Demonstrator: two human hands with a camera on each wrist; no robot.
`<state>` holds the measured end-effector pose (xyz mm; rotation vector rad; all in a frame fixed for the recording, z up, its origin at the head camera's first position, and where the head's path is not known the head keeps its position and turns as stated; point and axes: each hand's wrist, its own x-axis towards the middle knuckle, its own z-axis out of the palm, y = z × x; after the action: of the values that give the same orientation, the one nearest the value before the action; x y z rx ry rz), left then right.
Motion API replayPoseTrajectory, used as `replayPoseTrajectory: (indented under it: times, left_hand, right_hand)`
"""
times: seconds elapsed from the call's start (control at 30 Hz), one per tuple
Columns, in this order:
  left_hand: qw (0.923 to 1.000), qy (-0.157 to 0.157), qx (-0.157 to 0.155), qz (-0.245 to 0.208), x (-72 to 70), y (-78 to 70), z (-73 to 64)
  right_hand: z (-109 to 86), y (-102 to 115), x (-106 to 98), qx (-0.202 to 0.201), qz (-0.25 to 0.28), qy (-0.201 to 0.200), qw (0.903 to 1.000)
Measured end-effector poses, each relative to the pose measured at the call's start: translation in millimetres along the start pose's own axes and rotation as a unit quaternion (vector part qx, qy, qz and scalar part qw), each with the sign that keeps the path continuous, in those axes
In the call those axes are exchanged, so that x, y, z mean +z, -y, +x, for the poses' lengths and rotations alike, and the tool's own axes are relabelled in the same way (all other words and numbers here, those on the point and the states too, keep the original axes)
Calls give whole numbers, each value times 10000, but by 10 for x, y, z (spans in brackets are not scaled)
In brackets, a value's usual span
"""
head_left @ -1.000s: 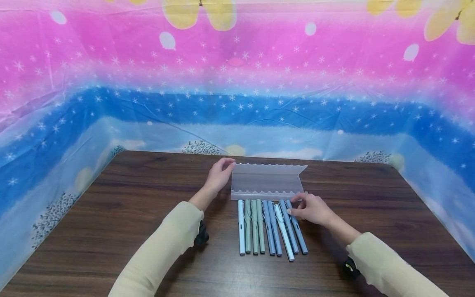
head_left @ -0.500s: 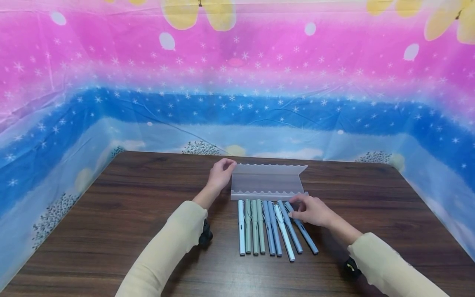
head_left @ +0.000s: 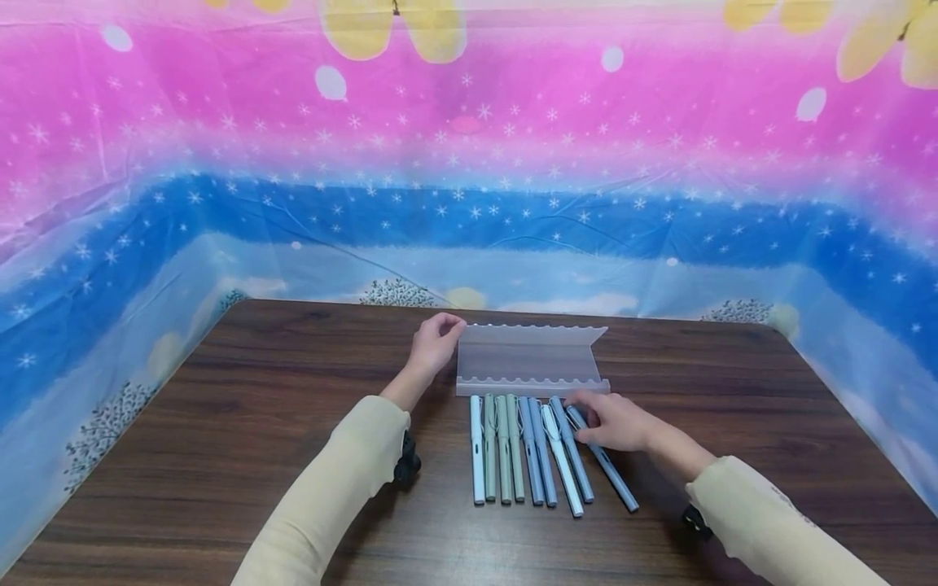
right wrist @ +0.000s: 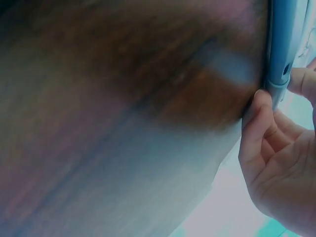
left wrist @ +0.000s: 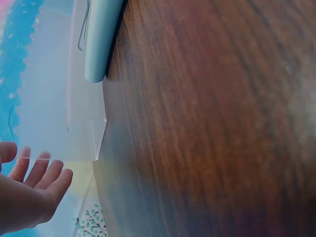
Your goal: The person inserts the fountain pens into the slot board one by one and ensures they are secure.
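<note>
Potentially, the slanted pen (head_left: 615,479) knocks the row of pens (head_left: 505,448).
Your right hand (head_left: 614,421) pinches it just right of them; swinging leftward could scatter them. Your left hand (head_left: 432,343) pinches the case (head_left: 528,362) by its far corner; tugging could shift it.

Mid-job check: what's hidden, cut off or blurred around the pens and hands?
Head view: part of the rightmost blue pen, hidden by the right hand.
Left wrist view: far ends of pale-blue pen and translucent holder, cut off by top edge; part of left hand, by left edge.
Right wrist view: wood-grain tabletop, blurred.
</note>
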<state>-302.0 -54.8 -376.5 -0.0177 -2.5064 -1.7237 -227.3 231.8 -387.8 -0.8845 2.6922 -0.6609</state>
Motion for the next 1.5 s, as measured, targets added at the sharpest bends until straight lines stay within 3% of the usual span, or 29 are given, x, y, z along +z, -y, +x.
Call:
replayPoseTrajectory:
  times: [0.3, 0.6, 1.23, 1.5]
  left_hand:
    - [10000, 30, -5, 42, -11, -10, -7]
    - [9999, 87, -51, 53, -21, -33, -15]
    - [9999, 120, -30, 120, -27, -45, -25]
    - [9998, 67, 35, 203, -29, -33, -17]
  right_hand:
    - [-57, -50, -98, -27, 698, 203, 9974]
    - [-62, -78, -255, -174, 1367, -85, 9904]
    - [-100, -98, -477, -223, 1435, -968, 9847]
    - [-141, 80, -612, -303, 1329, -1422, 9804]
